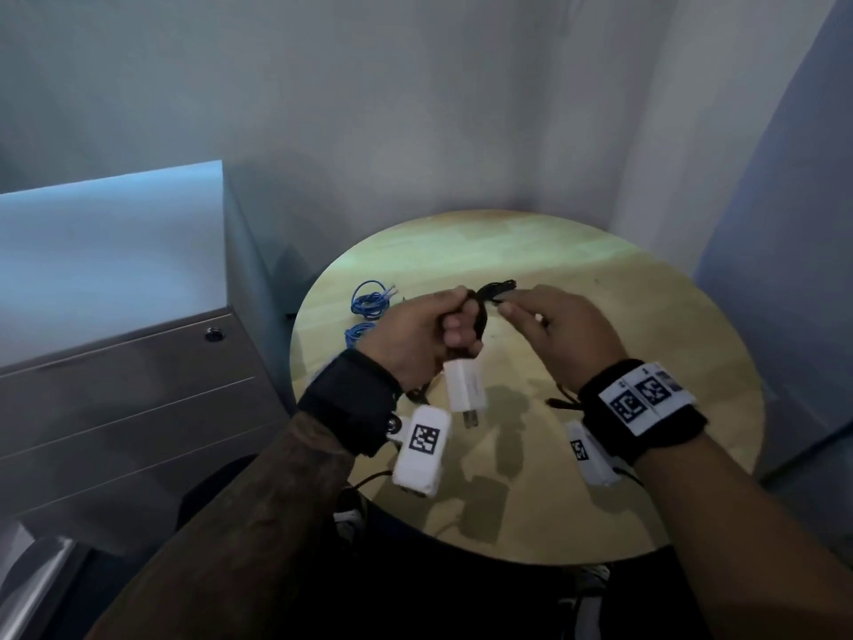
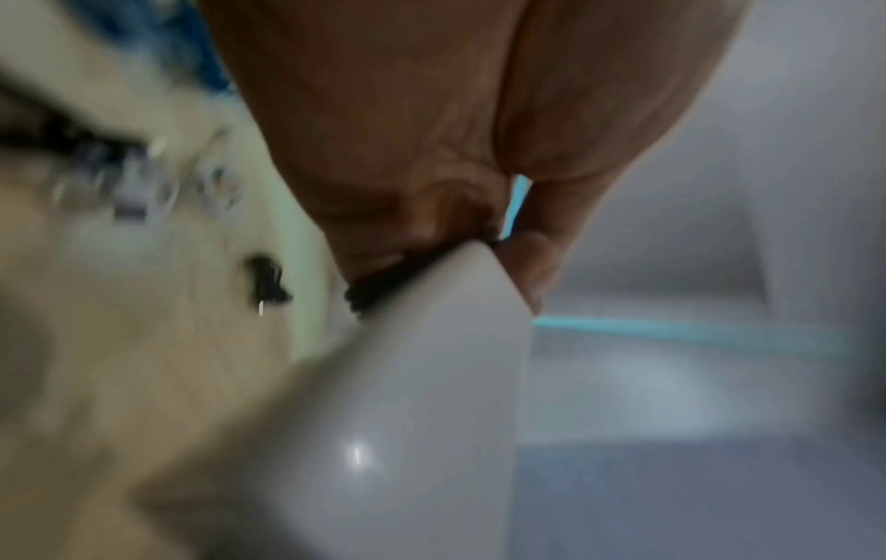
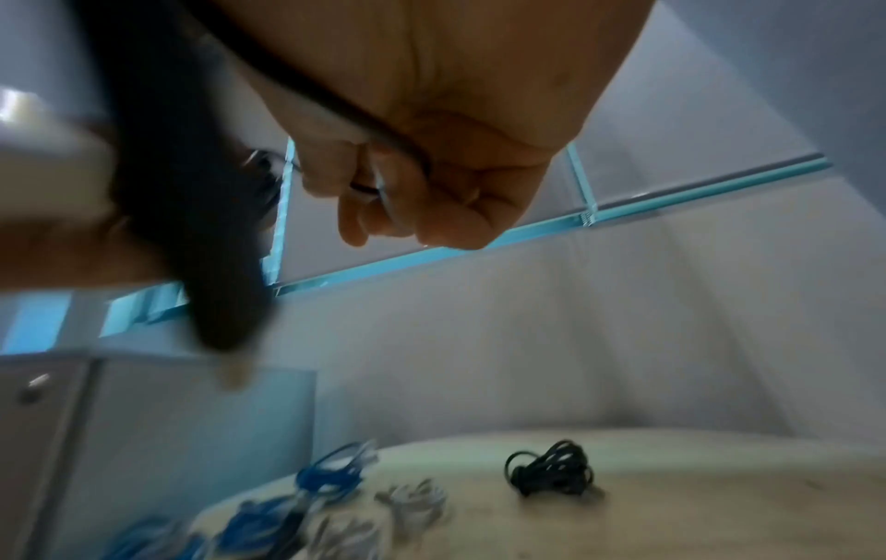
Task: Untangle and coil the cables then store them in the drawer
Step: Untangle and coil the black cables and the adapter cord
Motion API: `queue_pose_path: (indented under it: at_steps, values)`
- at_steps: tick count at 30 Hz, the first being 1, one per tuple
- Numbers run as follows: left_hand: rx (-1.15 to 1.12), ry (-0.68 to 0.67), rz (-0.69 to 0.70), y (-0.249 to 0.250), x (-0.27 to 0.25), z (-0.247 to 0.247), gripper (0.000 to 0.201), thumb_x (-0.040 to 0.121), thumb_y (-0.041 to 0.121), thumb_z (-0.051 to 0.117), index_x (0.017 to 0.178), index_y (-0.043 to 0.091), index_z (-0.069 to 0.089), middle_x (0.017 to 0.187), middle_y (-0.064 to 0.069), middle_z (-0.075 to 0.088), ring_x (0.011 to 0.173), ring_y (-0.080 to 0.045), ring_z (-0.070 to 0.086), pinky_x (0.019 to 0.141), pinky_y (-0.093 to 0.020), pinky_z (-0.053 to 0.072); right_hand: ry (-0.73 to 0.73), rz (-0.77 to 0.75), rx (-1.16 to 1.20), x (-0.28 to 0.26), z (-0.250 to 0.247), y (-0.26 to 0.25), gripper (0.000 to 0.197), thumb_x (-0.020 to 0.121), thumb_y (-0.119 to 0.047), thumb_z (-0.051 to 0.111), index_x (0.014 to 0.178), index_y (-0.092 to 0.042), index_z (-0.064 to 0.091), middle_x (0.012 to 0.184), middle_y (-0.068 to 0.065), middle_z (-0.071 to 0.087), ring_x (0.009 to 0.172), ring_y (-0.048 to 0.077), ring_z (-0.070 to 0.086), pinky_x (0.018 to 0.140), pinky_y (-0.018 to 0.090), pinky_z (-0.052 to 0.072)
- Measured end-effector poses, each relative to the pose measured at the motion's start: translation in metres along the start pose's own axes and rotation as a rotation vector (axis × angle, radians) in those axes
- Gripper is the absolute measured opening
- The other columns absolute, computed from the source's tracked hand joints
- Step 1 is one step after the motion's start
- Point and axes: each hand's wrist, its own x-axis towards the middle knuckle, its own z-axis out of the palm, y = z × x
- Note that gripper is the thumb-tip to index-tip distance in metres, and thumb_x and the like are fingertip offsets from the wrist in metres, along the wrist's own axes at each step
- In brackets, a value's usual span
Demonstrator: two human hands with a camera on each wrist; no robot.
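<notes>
left hand [image 1: 422, 332] grips the black cable [image 1: 482, 311] coil with its white charger plug [image 1: 464, 385] dangling; right hand [image 1: 549, 325] pinches the loose end. slack grip may unravel the coil.

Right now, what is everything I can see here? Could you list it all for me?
Black cable: one, black, held up between both hands over the table.
Charger plug: one, white, hanging below the left hand.
Blue cables: two bundles, blue, on the table's left side.
Black cable bundle: one, black, lying on the table farther back.
Grey cables: blurred pale bundle, count unclear, beside the blue ones.
Table: one, round, light wood.
Drawer cabinet: one, grey metal, left of the table, drawers closed.
Left hand: grips the black cable.
Right hand: pinches the black cable.
</notes>
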Motion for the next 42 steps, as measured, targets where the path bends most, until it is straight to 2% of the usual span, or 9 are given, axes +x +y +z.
queue_pose_path:
  at_steps: [5,11,17,22,25,28,33,35,42]
  values:
    - [-0.51,0.046,0.28,0.014,0.002,-0.018,0.012,0.093,0.011,0.046,0.091,0.005,0.056,0.073,-0.003,0.06,0.072,-0.014,0.062,0.084,-0.026,0.051,-0.441,-0.001,-0.092,-0.025,0.033,-0.024,0.028,0.105,-0.036,0.037,0.104,-0.019,0.058,0.09,0.006,0.067,0.072,0.022,0.056,0.063,0.032,0.043]
    - [-0.051,0.361,0.49,0.005,0.015,-0.043,0.014,0.097,0.001,0.049,0.092,0.001,0.062,0.079,-0.007,0.071,0.086,-0.026,0.071,0.081,-0.035,0.055,-0.325,-0.205,-0.084,-0.038,0.017,-0.058,0.018,0.103,-0.035,0.042,0.091,-0.024,0.05,0.067,-0.011,0.044,0.062,0.015,0.041,0.056,0.032,0.027]
    - [0.816,0.004,0.295,-0.024,-0.009,-0.018,0.03,0.1,0.031,0.049,0.092,0.005,0.063,0.075,-0.006,0.068,0.075,-0.026,0.064,0.075,-0.043,0.052,0.122,-0.216,-0.13,-0.018,-0.016,-0.038,0.01,0.095,-0.029,0.061,0.096,-0.026,0.07,0.083,-0.016,0.049,0.073,0.008,0.053,0.061,0.026,0.04]
    - [0.472,-0.005,0.156,-0.025,-0.013,-0.012,0.027,0.102,0.023,0.047,0.083,0.005,0.054,0.061,0.002,0.044,0.053,-0.013,0.041,0.061,-0.027,0.045,-0.035,-0.022,0.298,-0.02,0.004,-0.029,0.019,0.101,-0.02,0.053,0.107,-0.023,0.07,0.093,-0.013,0.063,0.088,0.008,0.058,0.077,0.024,0.046]
    - [0.13,0.012,0.062,-0.018,-0.018,-0.008,0.029,0.1,0.024,0.045,0.079,0.007,0.053,0.056,0.002,0.035,0.048,-0.012,0.036,0.061,-0.027,0.047,-0.231,0.169,0.666,-0.023,0.006,-0.041,0.019,0.101,-0.013,0.05,0.107,-0.018,0.068,0.078,-0.015,0.064,0.069,0.003,0.056,0.063,0.012,0.041]
    - [-0.059,-0.015,0.015,-0.013,-0.02,-0.008,0.026,0.094,0.03,0.047,0.08,0.009,0.053,0.055,0.005,0.036,0.048,-0.009,0.039,0.063,-0.027,0.047,-0.281,0.144,0.678,-0.024,0.005,-0.042,0.018,0.098,-0.009,0.056,0.112,-0.009,0.066,0.081,0.001,0.069,0.064,0.004,0.058,0.059,0.012,0.042]
    - [0.09,-0.094,0.041,-0.01,-0.02,-0.015,0.026,0.097,0.025,0.044,0.085,0.005,0.054,0.062,-0.001,0.048,0.061,-0.019,0.056,0.066,-0.03,0.052,-0.24,0.179,0.65,-0.023,0.006,-0.03,0.009,0.096,-0.011,0.06,0.094,-0.002,0.059,0.081,0.016,0.067,0.067,0.017,0.06,0.066,0.033,0.053]
    - [0.203,-0.096,0.084,-0.009,-0.019,-0.019,0.026,0.1,0.022,0.044,0.088,0.003,0.056,0.068,-0.005,0.052,0.071,-0.026,0.06,0.072,-0.034,0.053,-0.211,0.155,0.6,-0.024,0.007,-0.027,0.009,0.096,-0.012,0.06,0.091,-0.006,0.059,0.079,0.009,0.067,0.069,0.015,0.063,0.068,0.032,0.056]
    - [0.356,0.207,0.209,-0.035,-0.01,-0.008,0.029,0.105,0.022,0.041,0.078,0.012,0.046,0.061,0.004,0.034,0.054,-0.011,0.036,0.056,-0.024,0.033,-0.145,0.147,0.487,-0.031,0.024,-0.027,0.019,0.101,-0.026,0.051,0.091,-0.015,0.063,0.079,-0.001,0.069,0.076,0.016,0.067,0.076,0.048,0.056]
